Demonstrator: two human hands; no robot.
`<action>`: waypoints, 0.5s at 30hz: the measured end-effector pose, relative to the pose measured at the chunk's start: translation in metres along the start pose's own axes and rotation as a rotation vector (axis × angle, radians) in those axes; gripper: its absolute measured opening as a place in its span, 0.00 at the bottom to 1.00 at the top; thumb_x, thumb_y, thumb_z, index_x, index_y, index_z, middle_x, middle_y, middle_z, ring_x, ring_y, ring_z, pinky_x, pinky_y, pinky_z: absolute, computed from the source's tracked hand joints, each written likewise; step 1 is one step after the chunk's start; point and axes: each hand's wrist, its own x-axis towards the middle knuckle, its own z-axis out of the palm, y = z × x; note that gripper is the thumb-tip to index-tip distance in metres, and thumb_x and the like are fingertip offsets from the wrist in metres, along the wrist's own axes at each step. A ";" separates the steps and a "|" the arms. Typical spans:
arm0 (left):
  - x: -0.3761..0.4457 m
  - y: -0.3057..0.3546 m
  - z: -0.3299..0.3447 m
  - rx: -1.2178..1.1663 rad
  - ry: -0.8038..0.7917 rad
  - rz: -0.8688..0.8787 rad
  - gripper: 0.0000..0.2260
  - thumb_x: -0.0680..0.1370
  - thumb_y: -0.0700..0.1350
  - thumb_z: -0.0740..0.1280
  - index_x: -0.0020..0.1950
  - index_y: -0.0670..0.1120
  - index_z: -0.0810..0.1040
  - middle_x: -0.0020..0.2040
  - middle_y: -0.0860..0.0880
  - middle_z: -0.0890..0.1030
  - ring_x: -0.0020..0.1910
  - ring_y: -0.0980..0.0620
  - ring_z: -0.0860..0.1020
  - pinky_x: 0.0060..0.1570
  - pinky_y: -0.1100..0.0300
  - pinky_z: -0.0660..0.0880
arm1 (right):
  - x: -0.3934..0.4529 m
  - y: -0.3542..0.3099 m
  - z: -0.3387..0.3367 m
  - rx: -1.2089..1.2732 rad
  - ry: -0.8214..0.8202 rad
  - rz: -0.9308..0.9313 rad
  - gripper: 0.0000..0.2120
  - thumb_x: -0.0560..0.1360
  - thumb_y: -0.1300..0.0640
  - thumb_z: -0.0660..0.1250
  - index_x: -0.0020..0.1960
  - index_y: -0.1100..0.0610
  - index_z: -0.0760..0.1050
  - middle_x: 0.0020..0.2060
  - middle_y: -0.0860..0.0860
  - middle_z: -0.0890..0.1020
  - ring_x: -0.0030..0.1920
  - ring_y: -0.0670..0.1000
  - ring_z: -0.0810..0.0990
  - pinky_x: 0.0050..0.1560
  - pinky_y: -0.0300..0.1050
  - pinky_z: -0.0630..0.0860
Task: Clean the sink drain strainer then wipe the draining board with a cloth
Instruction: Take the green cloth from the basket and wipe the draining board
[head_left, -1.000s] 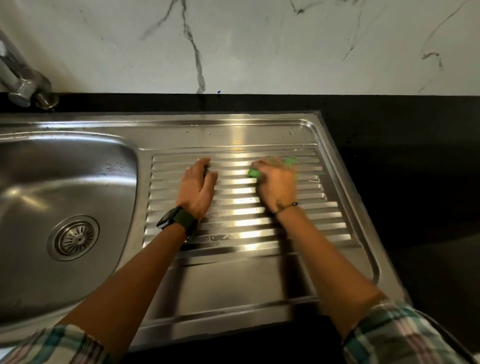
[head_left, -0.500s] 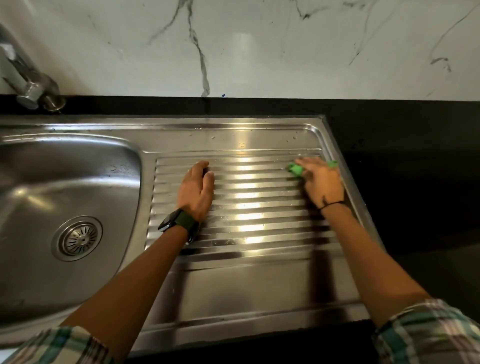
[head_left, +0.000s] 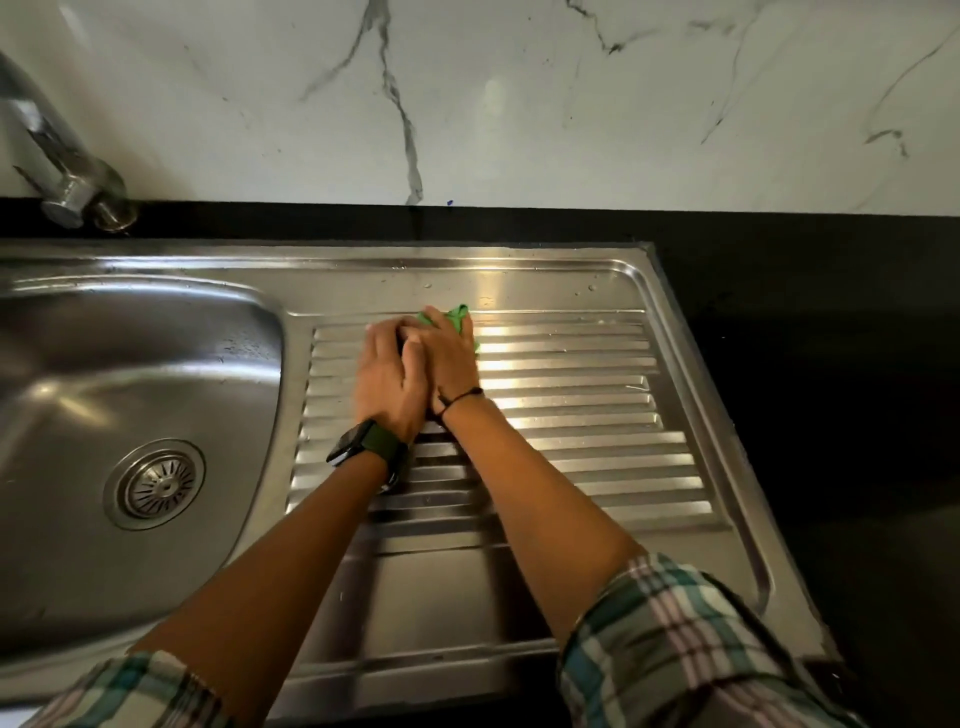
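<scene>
Far left we've got a chrome tap (head_left: 62, 171) coming in at the corner, shiny and rounded, over a brushed steel sink bowl (head_left: 78, 364) with soft curved walls. Down in the bowl sits the drain strainer (head_left: 155, 484), a round metal disc with slots fanning out like spokes.

Moving right, the draining board (head_left: 597, 415) is the same steel, pressed into long horizontal ribs that catch the light, with a few water drops along its back edge. Our left hand (head_left: 387, 379) lies flat on the ribs near their left end, fingers straight, dark watch (head_left: 363, 447) with a green strap on the wrist. Right beside it and touching, our right hand (head_left: 449, 358) presses a crumpled green cloth (head_left: 457, 318) onto the top ribs; only a bit of fabric pokes past the fingers. Plaid sleeves (head_left: 675, 649) at the bottom, black counter (head_left: 831, 364) to the right, veined white marble wall (head_left: 519, 104) behind.
</scene>
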 end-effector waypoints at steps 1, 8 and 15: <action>0.003 0.001 0.001 0.052 -0.036 0.009 0.22 0.75 0.54 0.49 0.62 0.43 0.69 0.59 0.42 0.74 0.54 0.49 0.72 0.53 0.56 0.71 | -0.001 0.009 -0.005 -0.045 -0.006 -0.027 0.16 0.78 0.53 0.58 0.66 0.50 0.69 0.68 0.47 0.70 0.73 0.52 0.58 0.74 0.58 0.48; 0.020 0.009 0.010 0.310 -0.334 0.116 0.31 0.74 0.58 0.44 0.72 0.42 0.59 0.74 0.42 0.61 0.74 0.46 0.56 0.74 0.49 0.51 | -0.056 0.121 -0.059 -0.085 0.212 0.215 0.25 0.73 0.68 0.62 0.66 0.47 0.69 0.69 0.48 0.70 0.73 0.53 0.60 0.74 0.61 0.46; 0.020 0.011 0.014 0.223 -0.302 0.074 0.31 0.74 0.59 0.48 0.71 0.43 0.60 0.73 0.42 0.62 0.73 0.44 0.58 0.72 0.44 0.57 | -0.069 0.161 -0.081 -0.145 0.273 0.461 0.22 0.74 0.67 0.60 0.65 0.51 0.72 0.69 0.51 0.71 0.73 0.55 0.61 0.73 0.64 0.46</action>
